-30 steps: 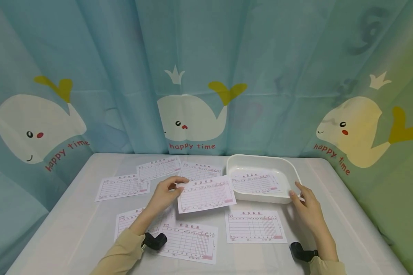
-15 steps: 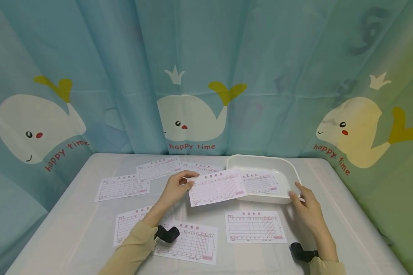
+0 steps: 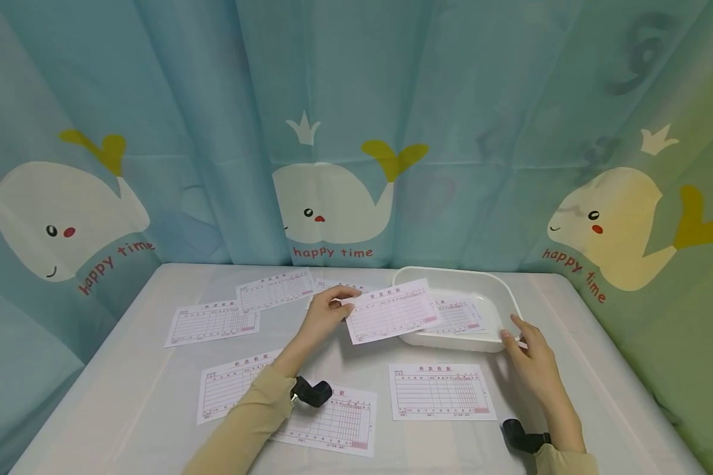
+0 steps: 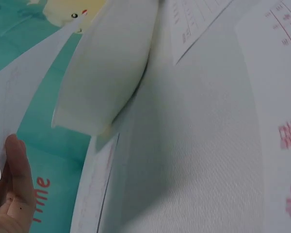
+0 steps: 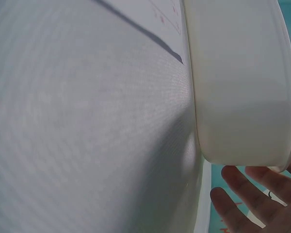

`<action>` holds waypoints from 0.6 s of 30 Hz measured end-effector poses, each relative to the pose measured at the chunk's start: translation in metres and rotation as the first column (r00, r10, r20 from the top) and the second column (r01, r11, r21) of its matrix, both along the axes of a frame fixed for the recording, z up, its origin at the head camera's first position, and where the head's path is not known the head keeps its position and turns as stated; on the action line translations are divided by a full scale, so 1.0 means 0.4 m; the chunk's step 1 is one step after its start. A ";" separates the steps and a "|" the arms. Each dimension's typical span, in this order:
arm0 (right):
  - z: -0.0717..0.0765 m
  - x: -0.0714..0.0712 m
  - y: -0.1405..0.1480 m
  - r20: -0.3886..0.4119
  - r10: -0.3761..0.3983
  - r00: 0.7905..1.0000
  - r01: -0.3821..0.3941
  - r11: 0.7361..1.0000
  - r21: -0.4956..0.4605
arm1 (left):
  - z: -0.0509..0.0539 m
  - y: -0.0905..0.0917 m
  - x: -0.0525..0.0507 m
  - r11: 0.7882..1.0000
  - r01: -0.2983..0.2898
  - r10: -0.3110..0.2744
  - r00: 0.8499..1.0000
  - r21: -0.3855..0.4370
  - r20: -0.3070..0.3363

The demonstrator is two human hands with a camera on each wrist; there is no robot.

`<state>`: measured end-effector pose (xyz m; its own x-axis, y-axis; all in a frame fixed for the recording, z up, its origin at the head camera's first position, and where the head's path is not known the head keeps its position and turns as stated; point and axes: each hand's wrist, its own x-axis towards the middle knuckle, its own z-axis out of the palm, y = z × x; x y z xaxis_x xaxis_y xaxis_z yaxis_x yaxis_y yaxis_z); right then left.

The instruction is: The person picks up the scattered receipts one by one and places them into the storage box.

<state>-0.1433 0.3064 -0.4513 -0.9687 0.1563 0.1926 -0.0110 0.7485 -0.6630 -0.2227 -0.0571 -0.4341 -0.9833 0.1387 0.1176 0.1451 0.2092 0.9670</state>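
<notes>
Between thumb and fingers my left hand (image 3: 327, 316) pinches the left edge of a printed receipt slip (image 3: 391, 311). The slip is tilted above the table, its right end over the near left rim of a white plastic tray (image 3: 451, 341). In the left wrist view, the fingers (image 4: 20, 162) hold the slip (image 4: 26, 85) beside the tray wall (image 4: 106, 63). At the tray's near right corner my right hand (image 3: 533, 356) grips the rim, thumb on top and fingers outside, as the right wrist view of the hand (image 5: 262, 194) shows. Other receipt slips (image 3: 460, 318) lie inside the tray.
More slips lie on the white table: one slip (image 3: 441, 392) in front of the tray, a slip (image 3: 333, 429) under my left forearm, another slip (image 3: 232, 386) left of it, and several at the back left, including a slip (image 3: 214, 323). A whale-print curtain (image 3: 333, 99) hangs behind.
My left hand has carried the pinched slip right and away from me, from left of the tray to partly over its rim. My right hand stays at the tray corner.
</notes>
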 end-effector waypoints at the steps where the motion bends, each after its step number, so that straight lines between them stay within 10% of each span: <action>1: 0.000 0.000 0.000 0.001 0.000 1.000 0.000 1.000 -0.001 | -0.001 0.008 -0.002 1.000 0.008 -0.008 1.000 0.009 -0.004; 18: 0.005 0.004 -0.002 0.028 0.003 1.000 -0.002 1.000 -0.016 | 0.005 0.135 -0.031 0.995 0.075 -0.078 0.996 0.066 0.034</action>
